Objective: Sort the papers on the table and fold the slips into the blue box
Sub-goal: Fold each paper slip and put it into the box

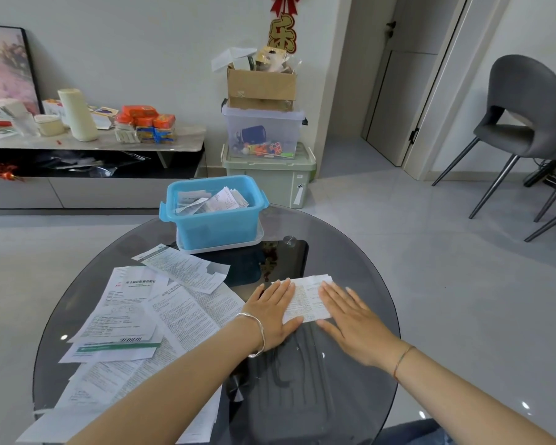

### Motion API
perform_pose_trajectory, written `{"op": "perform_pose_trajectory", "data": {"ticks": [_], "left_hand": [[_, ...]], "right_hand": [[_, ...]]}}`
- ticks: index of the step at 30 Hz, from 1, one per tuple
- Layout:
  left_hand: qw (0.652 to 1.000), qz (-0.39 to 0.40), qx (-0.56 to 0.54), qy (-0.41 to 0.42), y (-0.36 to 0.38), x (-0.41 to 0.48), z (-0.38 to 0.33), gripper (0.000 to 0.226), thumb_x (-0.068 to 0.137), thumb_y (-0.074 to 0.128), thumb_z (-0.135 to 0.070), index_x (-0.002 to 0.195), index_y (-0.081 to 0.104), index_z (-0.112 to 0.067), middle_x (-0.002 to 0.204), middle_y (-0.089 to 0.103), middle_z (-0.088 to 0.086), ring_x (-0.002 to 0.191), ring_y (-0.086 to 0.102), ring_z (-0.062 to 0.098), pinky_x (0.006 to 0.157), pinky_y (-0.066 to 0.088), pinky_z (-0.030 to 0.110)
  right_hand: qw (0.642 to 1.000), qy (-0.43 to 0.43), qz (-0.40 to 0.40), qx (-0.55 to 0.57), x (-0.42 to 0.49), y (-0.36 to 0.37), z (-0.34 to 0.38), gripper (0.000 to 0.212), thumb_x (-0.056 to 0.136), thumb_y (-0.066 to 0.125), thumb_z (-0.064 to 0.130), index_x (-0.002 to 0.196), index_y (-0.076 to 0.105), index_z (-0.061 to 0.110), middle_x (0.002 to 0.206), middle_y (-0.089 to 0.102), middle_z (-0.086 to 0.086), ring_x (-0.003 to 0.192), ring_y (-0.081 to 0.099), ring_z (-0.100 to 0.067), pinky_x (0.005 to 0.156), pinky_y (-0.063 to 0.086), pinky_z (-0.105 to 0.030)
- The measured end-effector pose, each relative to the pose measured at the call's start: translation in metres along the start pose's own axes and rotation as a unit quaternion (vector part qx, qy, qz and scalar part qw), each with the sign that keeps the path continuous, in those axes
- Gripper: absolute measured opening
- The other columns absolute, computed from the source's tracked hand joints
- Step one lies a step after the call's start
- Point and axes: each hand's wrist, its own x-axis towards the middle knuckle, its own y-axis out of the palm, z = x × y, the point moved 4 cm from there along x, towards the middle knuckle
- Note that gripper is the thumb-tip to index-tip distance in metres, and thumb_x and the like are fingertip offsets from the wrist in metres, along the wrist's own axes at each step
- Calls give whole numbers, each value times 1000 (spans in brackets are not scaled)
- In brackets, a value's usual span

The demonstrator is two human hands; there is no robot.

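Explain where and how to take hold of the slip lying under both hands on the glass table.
Probably the near edge of the slip, approached from the person's side. It lies flat on the glass table, with the left hand and right hand pressing its ends, so only the strip between them is free; fingers must pinch that edge up.

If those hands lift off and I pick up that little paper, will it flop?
Probably floppy: the slip looks like thin printed paper, pressed flat by the left hand and right hand. It likely weighs almost nothing. On the shiny glass table it may slide easily if pushed.
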Motion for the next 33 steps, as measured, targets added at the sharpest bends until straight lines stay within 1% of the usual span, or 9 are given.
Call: {"op": "perform_pose_trajectory", "data": {"ticks": [3, 6, 10, 15, 18, 22, 27, 31, 33], "left_hand": [[1000, 5, 26, 16, -8, -1, -3, 73, 99, 19, -56, 153, -6, -14, 161, -8, 2, 148, -5, 17, 119, -4, 34], [997, 18, 58, 41, -21, -1, -4, 73, 98, 24, -55, 153, 3, -12, 161, 3, 7, 148, 7, 22, 119, 9, 34], [995, 14, 77, 63, -34, 1, -5, 61, 101, 21, -49, 150, 22, -13, 156, 25, 9, 140, 30, 24, 113, 30, 37], [991, -20, 81, 103, -35, -8, -5, 91, 82, 8, -76, 143, 38, -17, 147, 41, 6, 130, 41, 24, 109, 32, 38], [990, -50, 73, 113, -35, -8, -1, 44, 99, 37, -36, 138, 44, -19, 136, 51, 6, 124, 48, 26, 100, 40, 37], [970, -66, 205, 111, -38, -15, -8, 27, 96, 44, -11, 123, 49, -14, 104, 62, 10, 96, 59, 29, 65, 36, 35], [946, -76, 269, 160, -27, -28, -34, 21, 97, 44, -15, 110, 60, -10, 105, 66, 9, 97, 56, 25, 75, 40, 34], [966, -96, 135, 199, -28, -32, -28, 39, 95, 51, -30, 130, 55, -15, 133, 57, 4, 123, 49, 24, 107, 37, 34], [952, -155, 117, 238, -30, -33, -26, 31, 89, 61, -31, 118, 66, -18, 121, 66, 0, 112, 60, 20, 98, 47, 29]], "right_hand": [[999, -49, -23, -4, 3, -8, 10, 103, 76, -24, 73, 152, 18, 17, 157, 6, 8, 145, 9, -4, 118, 11, -23], [988, -87, -109, -66, 8, -20, 14, 65, 101, 12, 47, 120, 66, 15, 126, 64, 1, 110, 63, -10, 75, 56, -21], [977, -111, -156, -90, 9, -23, 20, 35, 85, 45, 23, 109, 69, 12, 102, 72, 0, 86, 70, -14, 52, 55, -25], [987, -78, -144, -10, 5, -27, 15, 33, 94, 47, 13, 125, 58, 20, 122, 63, 6, 109, 59, -14, 86, 48, -26], [967, -100, -212, 103, -9, -37, 10, 32, 96, 44, 27, 114, 69, 20, 114, 69, 11, 104, 62, -7, 87, 39, -7], [961, -141, -237, 32, -20, -40, 6, 35, 97, 38, 31, 103, 72, 22, 108, 69, 13, 94, 62, -10, 78, 49, -22], [966, -134, -215, 57, -27, -27, 6, 21, 84, 55, 25, 92, 75, 26, 95, 71, 17, 77, 65, -8, 61, 49, -16], [970, -102, -176, 135, -35, -17, -6, 28, 76, 70, 7, 99, 76, 22, 105, 72, 8, 93, 66, -6, 85, 40, 0], [972, -79, -155, 156, -37, -14, -13, 32, 80, 72, 4, 106, 74, 23, 113, 69, 8, 104, 62, -6, 90, 32, 5]]}}
